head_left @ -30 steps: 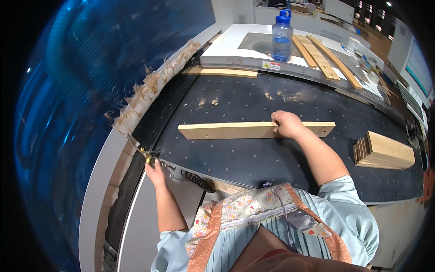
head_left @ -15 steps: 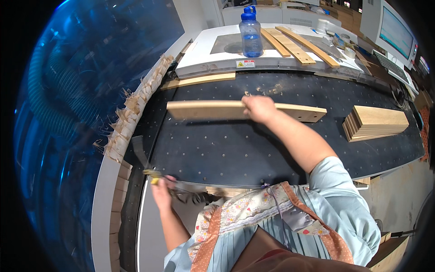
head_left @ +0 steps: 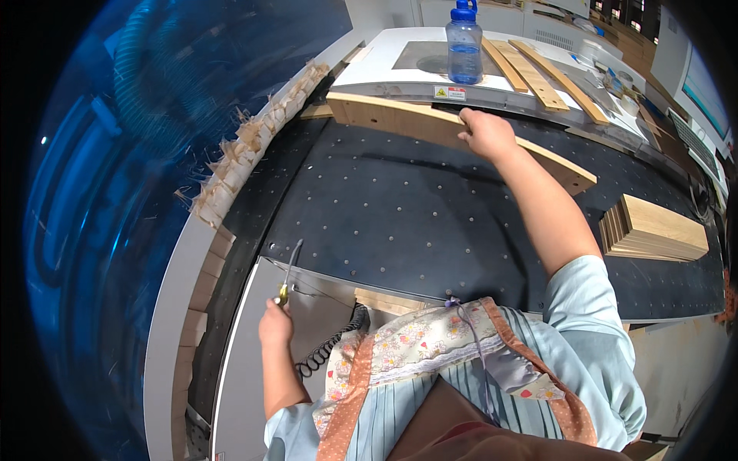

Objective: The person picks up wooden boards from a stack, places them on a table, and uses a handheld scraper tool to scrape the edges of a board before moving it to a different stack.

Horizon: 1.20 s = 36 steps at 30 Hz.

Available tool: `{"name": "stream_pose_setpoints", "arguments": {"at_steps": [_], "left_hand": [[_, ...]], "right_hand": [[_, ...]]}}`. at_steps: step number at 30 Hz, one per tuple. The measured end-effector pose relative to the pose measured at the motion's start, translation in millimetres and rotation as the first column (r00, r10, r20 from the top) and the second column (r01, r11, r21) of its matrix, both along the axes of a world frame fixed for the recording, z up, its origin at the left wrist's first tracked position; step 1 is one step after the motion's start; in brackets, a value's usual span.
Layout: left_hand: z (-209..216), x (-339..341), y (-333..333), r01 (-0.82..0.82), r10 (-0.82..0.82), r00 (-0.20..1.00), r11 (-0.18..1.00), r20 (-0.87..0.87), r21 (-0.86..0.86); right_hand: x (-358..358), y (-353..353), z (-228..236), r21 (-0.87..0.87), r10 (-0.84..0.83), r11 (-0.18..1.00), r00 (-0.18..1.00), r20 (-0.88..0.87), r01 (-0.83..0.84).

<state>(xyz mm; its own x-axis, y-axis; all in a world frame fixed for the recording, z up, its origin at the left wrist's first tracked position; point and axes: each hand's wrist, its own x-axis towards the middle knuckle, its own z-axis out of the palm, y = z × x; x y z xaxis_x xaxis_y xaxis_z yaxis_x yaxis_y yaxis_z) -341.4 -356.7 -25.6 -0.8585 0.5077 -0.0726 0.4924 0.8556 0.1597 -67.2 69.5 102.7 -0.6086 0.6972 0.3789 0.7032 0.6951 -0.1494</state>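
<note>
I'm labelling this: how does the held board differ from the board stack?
The wooden board is one piece, held on edge by the right hand; the board stack is several, resting on the black worktable. The wooden board shows holes; the board stack shows none. Both are pale wood.

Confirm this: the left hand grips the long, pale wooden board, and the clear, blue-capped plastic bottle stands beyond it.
The side is wrong: the head view shows the right hand gripping the long, pale wooden board. The clear, blue-capped plastic bottle does stand beyond it.
</note>
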Motion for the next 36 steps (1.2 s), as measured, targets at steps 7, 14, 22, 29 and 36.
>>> {"name": "stream_pose_setpoints", "arguments": {"at_steps": [7, 14, 22, 29, 36], "left_hand": [[14, 54, 22, 0.291, -0.292, 0.946, 0.956, 0.142, 0.031], [14, 68, 68, 0.130, -0.135, 0.988, 0.989, 0.074, 0.070], [8, 45, 118, 0.117, -0.124, 0.991, 0.986, 0.052, 0.121], [-13, 13, 144, 0.214, -0.194, 0.972, 0.963, -0.130, 0.163], [15, 18, 161, 0.155, -0.157, 0.987, 0.986, 0.036, 0.063]], "right_hand": [[-43, -15, -33, -0.073, 0.127, 0.990, 0.991, 0.050, -0.123], [-89, -23, -63, -0.179, 0.217, 0.967, 0.956, 0.198, -0.183], [-101, -18, -62, -0.204, 0.224, 0.965, 0.929, 0.295, -0.168], [-118, -22, -65, -0.179, 0.019, 0.983, 0.943, 0.331, 0.043], [-117, -17, -69, -0.233, 0.022, 0.972, 0.964, 0.265, 0.042]]}}
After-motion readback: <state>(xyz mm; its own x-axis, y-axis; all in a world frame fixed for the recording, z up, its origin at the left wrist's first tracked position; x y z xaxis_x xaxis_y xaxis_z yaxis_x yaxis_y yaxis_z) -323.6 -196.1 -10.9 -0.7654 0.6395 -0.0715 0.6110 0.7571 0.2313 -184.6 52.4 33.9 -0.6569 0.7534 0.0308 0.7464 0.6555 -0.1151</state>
